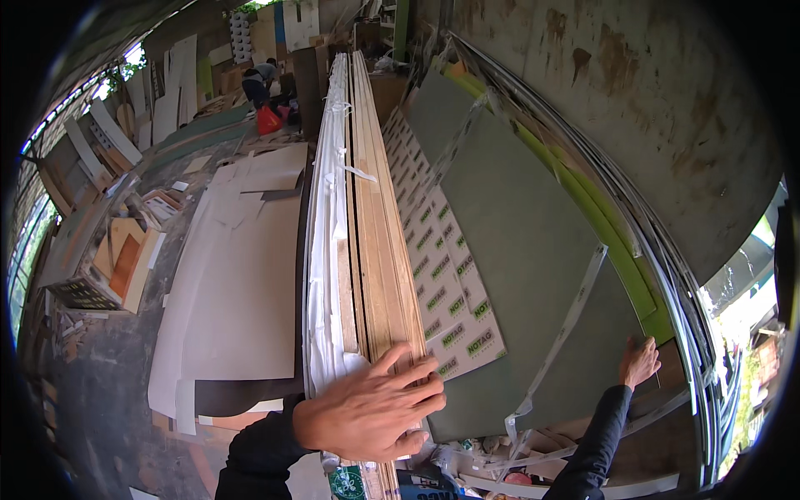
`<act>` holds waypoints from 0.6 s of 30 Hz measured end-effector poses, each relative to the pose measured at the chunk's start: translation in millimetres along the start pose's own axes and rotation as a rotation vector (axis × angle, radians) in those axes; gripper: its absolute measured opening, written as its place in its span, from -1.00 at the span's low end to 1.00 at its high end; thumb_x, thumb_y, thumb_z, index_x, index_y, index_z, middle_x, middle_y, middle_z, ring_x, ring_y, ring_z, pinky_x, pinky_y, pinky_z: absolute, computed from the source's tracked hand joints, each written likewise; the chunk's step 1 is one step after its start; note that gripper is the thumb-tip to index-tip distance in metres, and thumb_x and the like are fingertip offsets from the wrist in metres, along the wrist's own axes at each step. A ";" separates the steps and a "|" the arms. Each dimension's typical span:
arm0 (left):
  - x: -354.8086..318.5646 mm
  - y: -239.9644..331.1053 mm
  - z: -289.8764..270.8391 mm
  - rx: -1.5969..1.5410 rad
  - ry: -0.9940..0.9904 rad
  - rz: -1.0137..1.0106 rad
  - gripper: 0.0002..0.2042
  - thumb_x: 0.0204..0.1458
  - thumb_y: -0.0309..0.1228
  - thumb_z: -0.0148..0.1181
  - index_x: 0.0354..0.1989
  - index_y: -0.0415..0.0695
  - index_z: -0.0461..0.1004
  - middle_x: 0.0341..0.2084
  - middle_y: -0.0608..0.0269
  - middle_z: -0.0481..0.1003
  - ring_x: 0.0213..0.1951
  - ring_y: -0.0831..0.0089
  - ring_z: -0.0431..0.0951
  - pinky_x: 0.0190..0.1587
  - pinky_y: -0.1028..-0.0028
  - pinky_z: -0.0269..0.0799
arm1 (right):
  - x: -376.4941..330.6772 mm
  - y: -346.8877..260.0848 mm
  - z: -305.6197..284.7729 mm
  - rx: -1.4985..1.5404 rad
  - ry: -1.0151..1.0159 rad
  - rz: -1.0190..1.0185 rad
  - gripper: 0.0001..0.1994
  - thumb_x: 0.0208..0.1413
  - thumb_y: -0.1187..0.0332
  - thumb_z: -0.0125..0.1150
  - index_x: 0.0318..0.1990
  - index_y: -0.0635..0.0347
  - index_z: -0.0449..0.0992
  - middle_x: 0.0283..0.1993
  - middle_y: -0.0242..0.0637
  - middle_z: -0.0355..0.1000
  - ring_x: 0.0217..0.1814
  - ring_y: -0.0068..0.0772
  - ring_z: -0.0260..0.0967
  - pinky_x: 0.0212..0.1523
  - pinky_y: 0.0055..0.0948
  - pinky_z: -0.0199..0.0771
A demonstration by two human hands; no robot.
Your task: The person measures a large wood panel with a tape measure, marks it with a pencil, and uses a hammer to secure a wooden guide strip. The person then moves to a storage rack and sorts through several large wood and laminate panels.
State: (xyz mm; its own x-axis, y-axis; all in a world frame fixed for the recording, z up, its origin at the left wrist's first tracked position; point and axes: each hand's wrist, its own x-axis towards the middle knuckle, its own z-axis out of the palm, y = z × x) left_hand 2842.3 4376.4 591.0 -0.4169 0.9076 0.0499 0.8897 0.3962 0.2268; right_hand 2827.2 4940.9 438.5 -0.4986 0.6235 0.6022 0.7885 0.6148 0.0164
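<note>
**Two hands on stacked boards in a workshop**

Head view: the left hand lies flat, fingers spread wide, on the near end of a tall stack of wooden boards standing on edge and wrapped in white plastic on its left side. The right hand, fingers loosely open, presses on a large grey-green panel leaning beside the stack. Pale sheets lie on the floor to the left.

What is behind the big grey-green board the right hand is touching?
Behind the grey-green board show a green sheet edge, thin curved strips and a stained wall. The board covers the rest. The right hand rests near its lower corner.
</note>
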 end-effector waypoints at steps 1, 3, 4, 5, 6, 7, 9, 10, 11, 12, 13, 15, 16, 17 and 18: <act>0.0 0.6 1.3 0.008 0.012 -0.002 -0.61 0.17 -0.13 -0.05 -0.06 -0.23 0.40 -0.01 0.08 0.35 0.23 0.19 0.21 0.32 0.00 -0.07 | 0.0 -0.1 -0.1 0.008 -0.004 0.001 -0.52 0.01 0.04 0.31 0.00 0.12 0.42 -0.07 -0.35 0.50 0.00 -0.28 0.41 0.01 -0.20 0.26; -0.6 1.5 5.0 0.018 0.029 -0.004 -0.61 0.16 -0.14 -0.04 -0.05 -0.23 0.40 -0.01 0.08 0.34 0.24 0.19 0.20 0.32 0.00 -0.07 | 2.9 2.2 4.0 -0.007 -0.004 -0.021 -0.50 0.02 0.03 0.31 0.03 0.12 0.41 -0.04 -0.36 0.50 0.03 -0.28 0.41 0.03 -0.18 0.26; -0.7 1.7 4.9 0.031 0.026 -0.008 -0.61 0.16 -0.14 -0.04 -0.05 -0.23 0.40 -0.01 0.07 0.34 0.24 0.19 0.20 0.32 0.00 -0.07 | 2.6 3.2 5.8 -0.017 -0.008 -0.032 -0.49 0.03 0.02 0.30 0.04 0.12 0.40 -0.03 -0.36 0.50 0.04 -0.28 0.40 0.05 -0.17 0.26; -0.7 2.1 4.6 0.045 0.022 -0.012 -0.61 0.16 -0.15 -0.04 -0.04 -0.24 0.40 -0.01 0.07 0.34 0.25 0.19 0.20 0.32 -0.01 -0.07 | 1.4 3.5 7.2 -0.016 -0.005 -0.030 -0.51 0.02 0.04 0.31 0.03 0.12 0.41 -0.04 -0.36 0.50 0.04 -0.29 0.40 0.03 -0.17 0.26; 0.5 2.7 4.3 0.057 0.021 -0.016 -0.60 0.15 -0.15 -0.04 -0.04 -0.24 0.39 0.00 0.07 0.34 0.25 0.19 0.20 0.32 -0.01 -0.07 | 1.4 2.4 5.4 -0.016 -0.001 -0.030 -0.52 0.02 0.06 0.31 0.01 0.12 0.41 -0.05 -0.36 0.49 0.03 -0.30 0.40 0.02 -0.18 0.26; 1.4 2.9 4.3 0.066 0.021 -0.013 -0.60 0.15 -0.16 -0.04 -0.04 -0.25 0.39 -0.01 0.07 0.34 0.25 0.19 0.20 0.32 -0.01 -0.08 | 1.9 2.2 4.5 -0.016 0.004 -0.029 -0.54 0.01 0.07 0.32 -0.01 0.12 0.41 -0.06 -0.36 0.49 0.02 -0.30 0.40 0.00 -0.19 0.26; 2.9 3.0 4.3 0.084 0.014 -0.006 -0.60 0.14 -0.17 -0.03 -0.03 -0.26 0.39 -0.01 0.07 0.34 0.26 0.19 0.19 0.32 -0.01 -0.08 | 0.0 3.0 7.8 -0.022 0.040 -0.045 -0.54 0.01 0.07 0.32 -0.01 0.12 0.41 -0.05 -0.36 0.49 0.02 -0.30 0.39 0.00 -0.19 0.26; 3.3 2.7 4.4 0.081 0.011 -0.005 -0.60 0.13 -0.17 -0.03 -0.03 -0.25 0.39 -0.01 0.07 0.34 0.25 0.19 0.20 0.32 -0.01 -0.08 | -2.4 4.1 7.8 -0.025 0.055 -0.051 -0.54 0.01 0.07 0.32 -0.01 0.12 0.41 -0.05 -0.36 0.49 0.03 -0.31 0.39 0.00 -0.18 0.26; 3.6 2.1 4.8 0.078 0.009 -0.003 -0.61 0.13 -0.18 -0.02 -0.03 -0.25 0.39 -0.01 0.07 0.34 0.25 0.19 0.20 0.32 -0.01 -0.07 | -2.4 5.7 6.2 -0.029 0.055 -0.054 -0.53 0.01 0.07 0.32 -0.01 0.12 0.41 -0.05 -0.36 0.49 0.03 -0.30 0.39 0.01 -0.18 0.26; 3.0 1.9 4.0 0.080 0.000 -0.005 -0.61 0.12 -0.18 -0.02 -0.04 -0.25 0.39 -0.01 0.07 0.34 0.25 0.19 0.21 0.32 -0.01 -0.07 | -4.4 0.2 -1.1 -0.027 0.050 -0.055 -0.53 0.01 0.06 0.32 0.00 0.12 0.41 -0.04 -0.36 0.49 0.03 -0.30 0.39 0.02 -0.18 0.26; 3.1 2.0 3.1 0.076 -0.002 -0.004 -0.62 0.12 -0.19 -0.02 -0.04 -0.25 0.39 -0.01 0.07 0.34 0.24 0.19 0.21 0.32 -0.01 -0.07 | -5.8 -4.2 -5.1 -0.026 0.045 -0.056 -0.52 0.01 0.06 0.33 0.00 0.12 0.41 -0.04 -0.35 0.49 0.03 -0.30 0.39 0.02 -0.18 0.26; 3.1 2.0 1.5 0.066 -0.003 0.000 -0.63 0.11 -0.19 -0.01 -0.06 -0.24 0.39 -0.01 0.06 0.34 0.22 0.20 0.22 0.31 -0.01 -0.05 | -5.5 -4.7 0.1 -0.030 0.018 -0.030 -0.49 0.01 0.03 0.32 0.03 0.12 0.40 -0.03 -0.35 0.49 0.05 -0.29 0.39 0.05 -0.18 0.26; 1.3 1.5 0.4 0.071 -0.003 0.002 -0.63 0.11 -0.19 -0.01 -0.07 -0.24 0.39 -0.02 0.06 0.34 0.21 0.20 0.23 0.30 -0.01 -0.05 | -7.1 -4.8 2.0 -0.032 0.005 -0.018 -0.47 0.01 0.02 0.32 0.05 0.12 0.40 -0.02 -0.35 0.49 0.06 -0.29 0.39 0.06 -0.17 0.26; -0.2 1.2 0.4 0.073 0.008 0.005 -0.63 0.10 -0.20 -0.01 -0.07 -0.24 0.39 -0.02 0.06 0.34 0.21 0.20 0.23 0.30 -0.01 -0.04 | -6.5 -6.7 -1.2 -0.031 -0.011 -0.008 -0.48 0.01 0.02 0.32 0.04 0.12 0.40 -0.02 -0.35 0.50 0.06 -0.29 0.39 0.06 -0.17 0.27; -1.1 0.6 1.3 0.071 0.020 0.009 -0.64 0.10 -0.20 -0.01 -0.08 -0.24 0.39 -0.03 0.06 0.34 0.20 0.21 0.24 0.29 -0.01 -0.04 | -8.0 -8.3 -5.1 -0.033 -0.027 0.000 -0.48 0.01 0.01 0.31 0.03 0.12 0.40 -0.03 -0.35 0.50 0.05 -0.29 0.39 0.06 -0.17 0.27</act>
State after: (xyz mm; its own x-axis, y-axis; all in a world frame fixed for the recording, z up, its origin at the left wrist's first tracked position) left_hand 2843.5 4375.8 589.9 -0.4123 0.9083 0.0712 0.9039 0.3980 0.1569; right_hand 2826.4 4928.4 437.7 -0.5076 0.6367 0.5805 0.8000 0.5985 0.0431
